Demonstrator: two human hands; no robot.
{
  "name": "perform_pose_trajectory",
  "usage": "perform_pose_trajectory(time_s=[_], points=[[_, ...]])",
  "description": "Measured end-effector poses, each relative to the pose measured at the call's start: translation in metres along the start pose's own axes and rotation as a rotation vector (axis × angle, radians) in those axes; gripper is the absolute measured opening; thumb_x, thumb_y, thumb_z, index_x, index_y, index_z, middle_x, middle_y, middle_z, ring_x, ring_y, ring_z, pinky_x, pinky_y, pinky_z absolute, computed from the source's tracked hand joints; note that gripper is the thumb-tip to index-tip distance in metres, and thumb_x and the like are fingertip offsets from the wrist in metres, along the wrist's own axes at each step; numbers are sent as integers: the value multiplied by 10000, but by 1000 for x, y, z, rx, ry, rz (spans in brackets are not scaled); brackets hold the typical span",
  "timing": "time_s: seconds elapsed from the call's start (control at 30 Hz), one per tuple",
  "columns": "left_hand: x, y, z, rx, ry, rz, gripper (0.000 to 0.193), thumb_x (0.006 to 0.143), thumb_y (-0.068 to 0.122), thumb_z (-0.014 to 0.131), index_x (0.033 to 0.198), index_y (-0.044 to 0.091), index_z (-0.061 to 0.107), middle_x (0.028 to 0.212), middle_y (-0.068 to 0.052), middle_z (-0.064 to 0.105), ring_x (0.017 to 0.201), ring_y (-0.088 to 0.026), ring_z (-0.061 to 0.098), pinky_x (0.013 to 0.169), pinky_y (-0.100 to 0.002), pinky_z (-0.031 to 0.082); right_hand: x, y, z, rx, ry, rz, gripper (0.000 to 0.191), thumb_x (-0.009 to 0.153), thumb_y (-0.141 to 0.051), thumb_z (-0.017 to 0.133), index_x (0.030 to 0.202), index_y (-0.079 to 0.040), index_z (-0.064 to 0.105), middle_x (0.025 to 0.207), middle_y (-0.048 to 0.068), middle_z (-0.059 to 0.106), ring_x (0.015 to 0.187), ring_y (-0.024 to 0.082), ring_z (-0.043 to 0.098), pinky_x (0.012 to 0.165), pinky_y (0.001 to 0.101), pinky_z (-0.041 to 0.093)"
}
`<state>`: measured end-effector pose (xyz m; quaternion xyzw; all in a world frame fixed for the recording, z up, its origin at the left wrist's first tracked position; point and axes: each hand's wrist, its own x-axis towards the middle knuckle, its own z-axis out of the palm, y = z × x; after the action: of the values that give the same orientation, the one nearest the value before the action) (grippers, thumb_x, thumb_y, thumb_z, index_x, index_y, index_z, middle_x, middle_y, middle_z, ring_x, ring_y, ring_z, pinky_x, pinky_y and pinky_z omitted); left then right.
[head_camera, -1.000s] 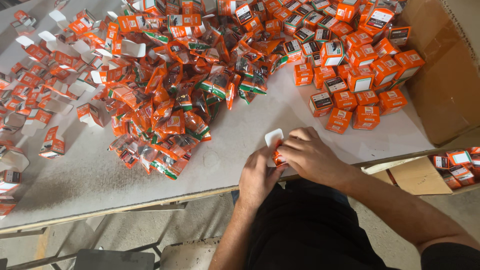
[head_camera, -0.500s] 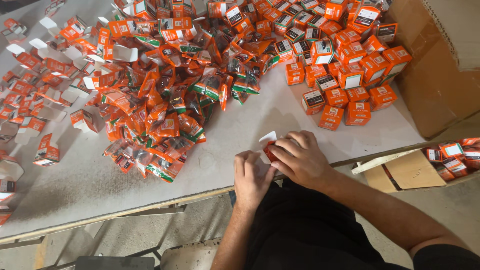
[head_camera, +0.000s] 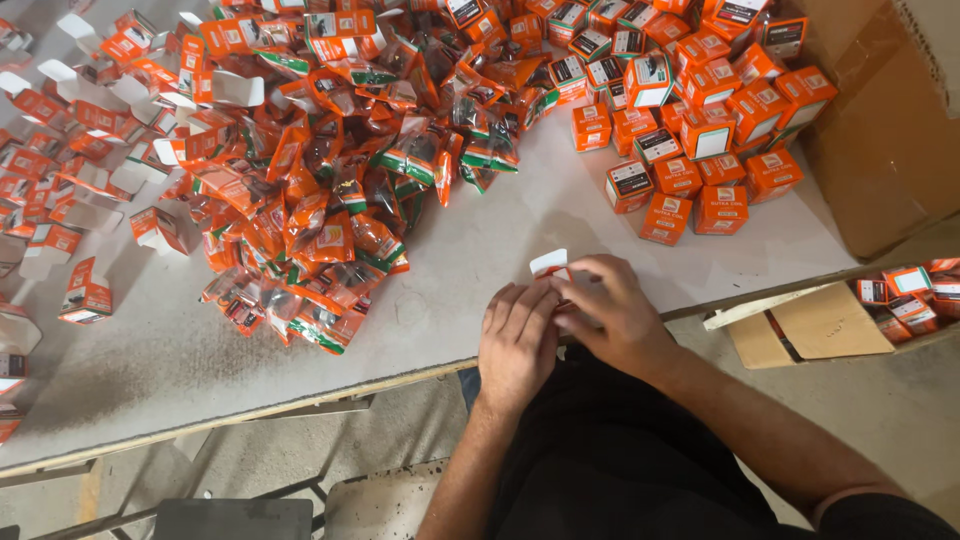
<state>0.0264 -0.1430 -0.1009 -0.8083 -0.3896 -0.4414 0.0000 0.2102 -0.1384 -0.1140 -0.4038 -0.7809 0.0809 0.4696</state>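
Observation:
My left hand (head_camera: 517, 338) and my right hand (head_camera: 612, 310) are together at the near edge of the grey table (head_camera: 480, 240), both closed around a small orange carton (head_camera: 550, 265) whose white flap sticks up above the fingers. Most of that carton is hidden by my hands. A big heap of orange plastic sachets (head_camera: 340, 170) lies in the middle of the table, about a hand's width to the left. Closed orange cartons (head_camera: 690, 110) are grouped at the back right.
Open, empty orange cartons (head_camera: 70, 160) are strewn over the left side of the table. A large brown cardboard box (head_camera: 890, 120) stands at the right edge. A lower cardboard box (head_camera: 830, 320) holding several orange cartons sits beside my right arm. A stool (head_camera: 240, 515) is below.
Both hands have stayed at the table's near edge, working the small carton. My left hand has closed in against the right, covering more of the carton.

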Motion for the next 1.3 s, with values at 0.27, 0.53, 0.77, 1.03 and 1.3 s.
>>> perform_pose_trajectory(time_s=[0.27, 0.53, 0.77, 1.03, 1.3], points=[[2, 6, 0, -22, 34, -65, 360, 851, 54, 786, 1178, 83, 637, 1313, -149, 612, 1311, -409, 568, 1032, -476, 550, 2, 21, 11, 230, -72, 222, 351, 919, -41, 734, 1240, -94, 603, 1268, 143, 548, 1090, 295, 575, 923, 369, 518], [-13, -8, 6, -215, -102, -283, 337, 858, 55, 784, 1031, 45, 495, 1394, -150, 649, 1096, -355, 712, 847, -423, 606, 17, 29, -11, 259, -317, -42, 404, 842, -51, 755, 1234, -59, 658, 1282, 126, 608, 1181, 326, 615, 961, 391, 522], [-16, -10, 9, -226, -113, -277, 441, 868, 81, 815, 1060, 52, 420, 1369, -144, 662, 1076, -360, 712, 836, -427, 601, 14, 23, -6, 217, -267, 55, 339, 897, -102, 760, 1229, -101, 691, 1262, 82, 654, 1166, 288, 648, 970, 387, 543], [-11, -6, 3, -113, -89, -105, 363, 859, 56, 785, 1171, 82, 600, 1386, -158, 598, 1176, -366, 673, 945, -437, 586, 17, 18, -21, 47, -317, -160, 311, 902, -145, 733, 1207, -91, 701, 1347, 118, 627, 1163, 328, 610, 972, 437, 513], [-9, -8, -6, -95, -114, -12, 340, 857, 49, 756, 1179, 62, 647, 1417, -185, 546, 1321, -419, 562, 1061, -494, 521, 19, 18, -27, 112, -332, -90, 425, 878, -199, 756, 1268, -80, 636, 1352, 109, 614, 1227, 332, 597, 1000, 443, 502]])
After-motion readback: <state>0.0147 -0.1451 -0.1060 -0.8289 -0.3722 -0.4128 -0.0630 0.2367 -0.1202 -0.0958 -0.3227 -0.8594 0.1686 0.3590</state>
